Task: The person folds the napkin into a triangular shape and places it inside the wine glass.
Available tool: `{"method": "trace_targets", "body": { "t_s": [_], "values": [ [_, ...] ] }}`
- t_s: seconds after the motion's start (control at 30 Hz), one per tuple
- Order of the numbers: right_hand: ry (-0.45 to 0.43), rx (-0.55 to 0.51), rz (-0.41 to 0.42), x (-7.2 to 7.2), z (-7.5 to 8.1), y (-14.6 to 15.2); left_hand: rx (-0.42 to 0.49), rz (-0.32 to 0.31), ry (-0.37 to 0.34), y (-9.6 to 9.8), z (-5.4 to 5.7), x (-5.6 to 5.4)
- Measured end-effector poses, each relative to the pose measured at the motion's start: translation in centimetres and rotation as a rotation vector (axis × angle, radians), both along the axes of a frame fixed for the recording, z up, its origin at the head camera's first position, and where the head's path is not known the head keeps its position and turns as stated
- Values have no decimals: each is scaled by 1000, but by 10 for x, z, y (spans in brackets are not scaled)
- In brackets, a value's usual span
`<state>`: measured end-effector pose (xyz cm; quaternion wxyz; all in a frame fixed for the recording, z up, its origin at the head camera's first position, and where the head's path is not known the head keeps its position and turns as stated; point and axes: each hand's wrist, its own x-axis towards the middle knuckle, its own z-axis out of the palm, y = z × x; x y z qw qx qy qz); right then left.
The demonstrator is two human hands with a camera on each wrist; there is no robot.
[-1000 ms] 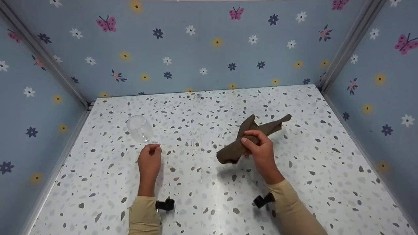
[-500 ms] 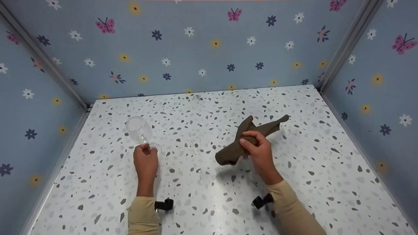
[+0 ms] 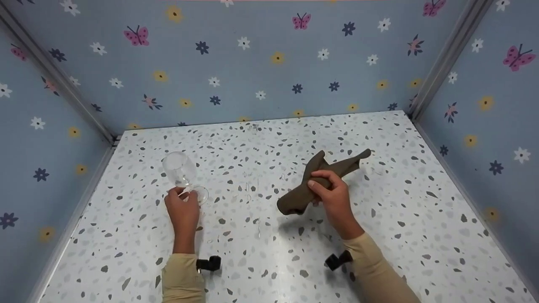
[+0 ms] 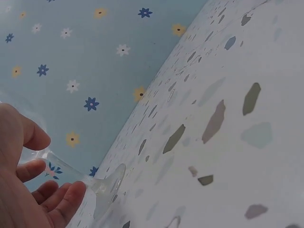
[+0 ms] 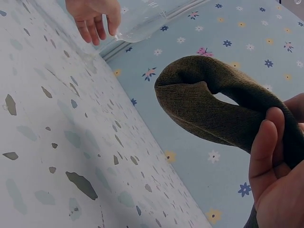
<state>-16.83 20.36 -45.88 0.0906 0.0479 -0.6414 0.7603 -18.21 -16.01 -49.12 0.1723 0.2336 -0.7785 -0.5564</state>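
Observation:
A clear wine glass [image 3: 179, 168] stands upright at the left of the table, its round foot [image 3: 201, 195] on the surface. Close at its stem [image 4: 69, 166] is my left hand [image 3: 184, 210], the fingers loosely bent and parted, thumb and fingertips to either side of the stem. My right hand [image 3: 334, 198] grips a dark olive-brown cloth [image 3: 294, 197], bunched in the middle, with thumb and fingers pressing it. One rolled end of the cloth [image 5: 199, 99] forms an open loop, and the other tails stick out toward the back right. Part of the cloth is hidden behind the fingers.
The table [image 3: 261, 168] is white with grey speckles. Blue flowered panels [image 3: 252, 54] close it in at the back and both sides. Black wrist mounts [image 3: 209, 263] stick out inward from both tan sleeves [image 3: 181, 277].
My left hand has slid left and slightly toward me, from the foot to the stem, uncovering the foot; its fingers have parted. The glass stays in place. The right hand keeps holding the cloth, nearly still.

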Motion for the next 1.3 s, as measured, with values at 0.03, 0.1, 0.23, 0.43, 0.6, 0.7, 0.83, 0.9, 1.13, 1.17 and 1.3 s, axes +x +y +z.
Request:
{"method": "trace_targets", "body": {
  "t_s": [0.03, 0.1, 0.23, 0.43, 0.6, 0.7, 0.83, 0.9, 1.13, 1.17, 1.3],
  "values": [
    [-3, 3, -1, 0, 0, 0, -2, 1, -1, -1, 0, 0],
    [-6, 6, -2, 0, 0, 0, -1, -1, -6, -2, -1, -1],
    [-10, 3, 6, 0, -1, 1, 24, -20, -13, -3, 1, -1],
    [-3, 4, 22, 1, -3, 2, 99, -55, -24, -3, 5, 0],
    [-1, 12, 21, 0, -2, 3, 204, -94, 50, -4, 5, 0],
    [2, 11, 17, 0, -2, 3, 265, -114, 109, -4, 5, -1],
    [2, 11, 9, 0, -1, 3, 275, -125, 132, -3, 5, -3],
    [-3, 9, 4, 0, 0, 3, 267, -123, 132, -3, 5, -3],
    [-1, -1, -6, -1, 0, 6, 228, -121, 131, -5, 3, -4],
    [3, -5, -4, -1, 1, 7, 227, -123, 140, -6, 3, -4],
    [11, -15, -2, -1, 1, 8, 244, -130, 194, -4, 5, -2]
  ]
}}
